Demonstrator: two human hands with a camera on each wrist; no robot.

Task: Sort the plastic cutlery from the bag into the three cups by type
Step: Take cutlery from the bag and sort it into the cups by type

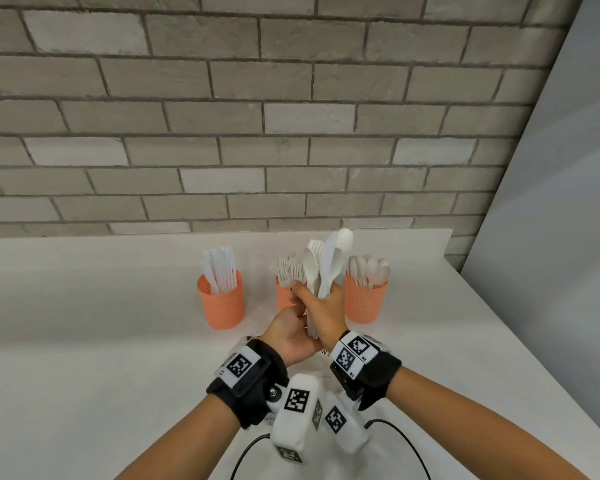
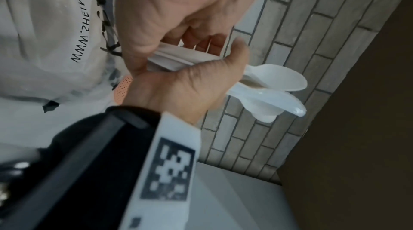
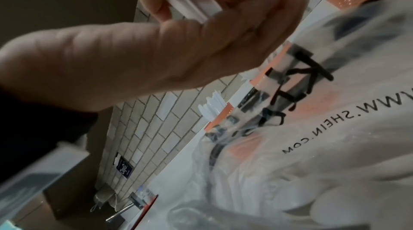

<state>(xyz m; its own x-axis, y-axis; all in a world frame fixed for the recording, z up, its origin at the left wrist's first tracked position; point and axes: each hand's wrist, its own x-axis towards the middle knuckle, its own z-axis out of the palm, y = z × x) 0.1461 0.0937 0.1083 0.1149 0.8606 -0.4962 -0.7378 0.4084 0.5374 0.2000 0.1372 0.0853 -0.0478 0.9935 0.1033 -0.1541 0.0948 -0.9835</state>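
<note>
Both hands hold a bundle of white plastic cutlery upright above the table, with spoons, a fork and a knife fanning out at the top. My right hand grips the bundle's middle. Just below it, my left hand curls round the handle ends. The spoon bowls stick out past the right thumb. Behind stand three orange mesh cups: the left cup holds knives, the middle cup forks, the right cup spoons. The printed plastic bag lies under my wrists.
The white table runs up to a grey brick wall. Its right edge slants off beside a pale panel. Black cables trail from the wrist cameras near the front.
</note>
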